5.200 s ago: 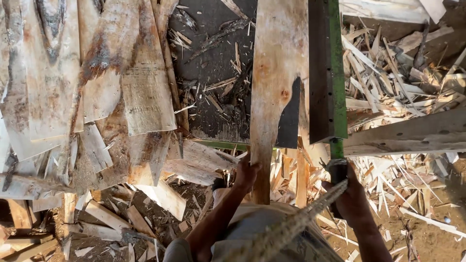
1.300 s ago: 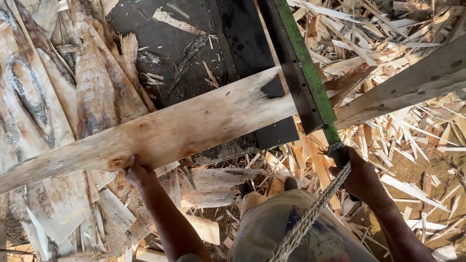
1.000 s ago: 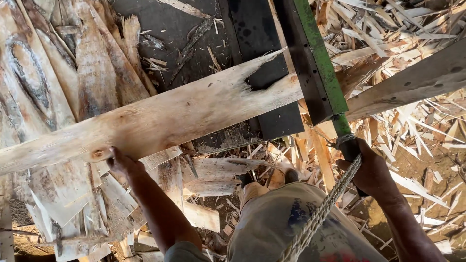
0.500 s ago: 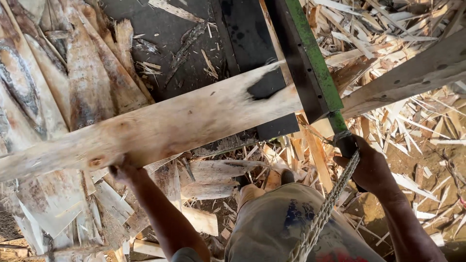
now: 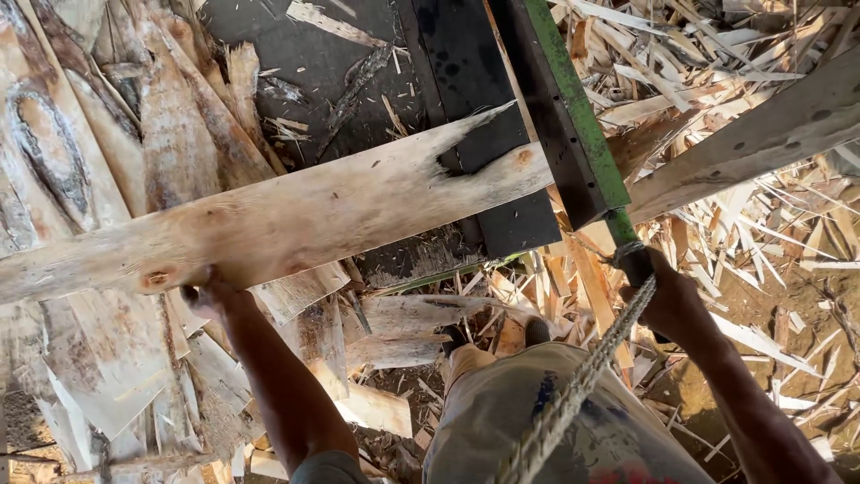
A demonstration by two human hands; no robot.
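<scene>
- Left hand (image 5: 208, 294) grips the near edge of the plank (image 5: 296, 215) from below, fingers curled up around it beside a dark knot; my forearm rises to it from the bottom of the view.
- Right hand (image 5: 672, 305) is closed around the dark handle (image 5: 638, 265) at the near end of the green bar (image 5: 573, 116), wrist bent, arm coming in from the lower right corner.
- I see the plank's long axis running left to right, its left end lower in the picture and its right end higher, toward the bar.
- Its right end is split and jagged, with a pointed sliver along the upper edge; that end passes under the bar.
- Lying flat, the plank shows its broad pale face and crosses the black counter (image 5: 376, 72).
- Green on one edge and black on its face, the bar slants from the top middle down to the right hand, crossing the plank almost square.
- A twisted rope (image 5: 582, 385) runs from just below the right hand down across my trousers (image 5: 537, 421).
- Bark slabs (image 5: 107, 134) lie stacked on the left, under the plank's far part.
- Pale offcuts (image 5: 770, 242) litter the floor on the right, and a second board (image 5: 761, 134) slants up to the right beyond the bar.
</scene>
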